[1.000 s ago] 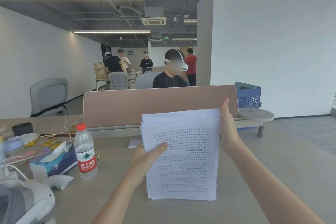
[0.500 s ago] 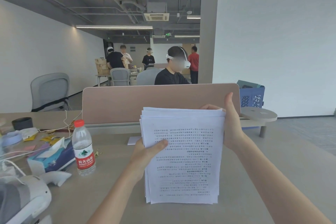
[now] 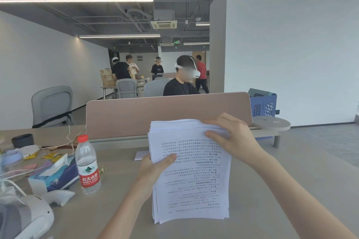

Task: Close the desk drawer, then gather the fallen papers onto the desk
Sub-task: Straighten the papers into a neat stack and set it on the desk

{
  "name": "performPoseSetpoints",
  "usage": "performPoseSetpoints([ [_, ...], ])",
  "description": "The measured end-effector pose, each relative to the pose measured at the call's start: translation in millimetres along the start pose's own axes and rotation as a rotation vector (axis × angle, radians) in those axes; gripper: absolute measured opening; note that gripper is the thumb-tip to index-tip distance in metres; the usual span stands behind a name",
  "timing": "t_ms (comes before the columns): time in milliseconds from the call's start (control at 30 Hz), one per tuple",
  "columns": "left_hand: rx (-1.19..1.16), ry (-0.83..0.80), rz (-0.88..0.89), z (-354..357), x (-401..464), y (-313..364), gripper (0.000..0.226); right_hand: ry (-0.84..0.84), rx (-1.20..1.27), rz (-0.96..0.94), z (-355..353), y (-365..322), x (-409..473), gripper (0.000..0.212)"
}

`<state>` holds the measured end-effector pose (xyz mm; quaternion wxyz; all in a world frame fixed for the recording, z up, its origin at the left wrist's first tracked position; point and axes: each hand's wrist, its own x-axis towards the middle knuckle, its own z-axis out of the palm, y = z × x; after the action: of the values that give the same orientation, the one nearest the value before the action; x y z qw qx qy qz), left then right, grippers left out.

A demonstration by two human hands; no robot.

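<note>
Both hands hold one stack of white printed paper sheets upright, its lower edge resting on the grey-beige desk surface. My left hand grips the stack's left edge at mid-height, thumb pressed across the printed front page. My right hand closes over the upper right corner, fingers curled over the top edge and thumb lying flat on the front sheet. The sheets are not fully squared: several edges fan out along the left side and at the bottom. Text on the front page appears inverted.

Behind the stack stands a pale pink-brown rounded divider panel. To the left of the stack, apart from it, stands a clear plastic water bottle with a red cap and red label; beside the bottle lies a blue and white tissue box. A small white notepad lies flat just behind my left hand.
</note>
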<state>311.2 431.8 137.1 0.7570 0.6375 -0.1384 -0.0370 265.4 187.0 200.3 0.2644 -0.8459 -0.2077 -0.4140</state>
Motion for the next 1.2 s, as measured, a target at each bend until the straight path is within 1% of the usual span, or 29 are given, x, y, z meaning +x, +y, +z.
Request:
performPoseSetpoints([
  [67,0.001,-0.01,0.0,-1,-1,-1,0.021,-0.037,-0.019,-0.002,0,-1,0,0.028],
  [133,0.012,-0.011,0.001,-2,-1,-3,0.02,-0.022,0.022,0.052,0,-3,1,0.031],
  [233,0.017,-0.006,-0.002,-3,0,-7,0.015,0.059,0.186,0.28,1,-4,-3,0.048],
  [300,0.007,0.002,-0.007,-3,1,-10,0.013,0.098,0.423,0.48,7,-5,-15,0.052],
  [367,-0.003,0.006,-0.014,-4,0,-15,0.013,0.109,0.677,0.63,21,0,-36,0.043],
  [400,-0.004,0.005,-0.028,-5,-2,-18,0.011,0.099,0.736,0.683,30,3,-48,0.038],
  [467,-0.004,0.003,-0.062,-8,-5,-28,0.025,0.061,0.779,0.765,48,8,-72,0.031],
  [533,0.001,-0.016,-0.082,-11,-9,-38,0.034,0.037,0.784,0.822,63,11,-89,0.027],
  [633,0.068,-0.025,-0.099,-12,-12,-53,0.036,0.072,0.765,0.859,76,10,-98,0.025],
  [700,0.119,0.039,-0.081,-10,-9,-61,0.022,0.122,0.709,0.846,80,7,-95,0.02],
  [767,0.161,0.123,-0.019,-6,-6,-62,0.008,0.154,0.631,0.808,83,3,-89,0.019],
  [867,0.172,0.177,0.066,3,-5,-55,0.009,0.199,0.533,0.749,84,-4,-82,0.022],
  [933,0.158,0.188,0.076,4,-5,-53,0.008,0.25,0.507,0.743,84,-6,-81,0.025],
  [1000,0.148,0.178,0.035,1,-6,-59,0.003,0.309,0.477,0.756,86,-6,-87,0.028],
  [1033,0.156,0.164,0.001,-1,-7,-66,0.006,0.319,0.46,0.768,88,-3,-92,0.026],
  [1133,0.172,0.15,-0.112,-2,-15,-90,0.014,0.251,0.471,0.822,102,8,-115,0.007],
  [1200,0.161,0.166,-0.131,0,-21,-101,0.012,0.199,0.498,0.859,109,13,-125,0.006],
])
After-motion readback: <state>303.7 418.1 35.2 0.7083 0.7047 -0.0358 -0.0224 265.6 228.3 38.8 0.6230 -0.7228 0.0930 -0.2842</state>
